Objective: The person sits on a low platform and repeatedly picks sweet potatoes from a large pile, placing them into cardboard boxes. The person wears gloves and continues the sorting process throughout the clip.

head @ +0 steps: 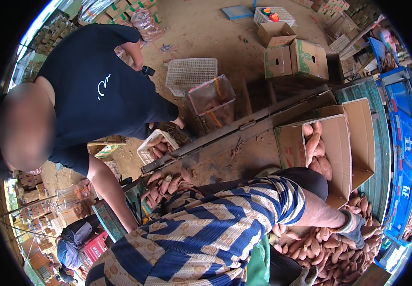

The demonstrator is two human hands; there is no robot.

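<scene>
My left hand [354, 228], in a dark grey glove, reaches over a heap of sweet potatoes [320, 250]. Its fingers point down onto them, and whether they grip one is hidden. At the bottom edge a second grey glove, seemingly my right hand [305, 277], shows only in part beside the heap. Its fingers cannot be made out well. Above my left forearm stands an open cardboard box [329, 143] with several large sweet potatoes [316, 150] inside. My striped sleeve and dark-clad knee cover part of its near side.
A person in a dark T-shirt [102, 85] leans in at the left, one arm reaching down behind me. A metal-edged truck bed rail [227, 127] runs across. Beyond are a crate of sweet potatoes [161, 146], an upturned crate [191, 73] and cardboard boxes [309, 59]. A blue truck side [402, 150] stands right.
</scene>
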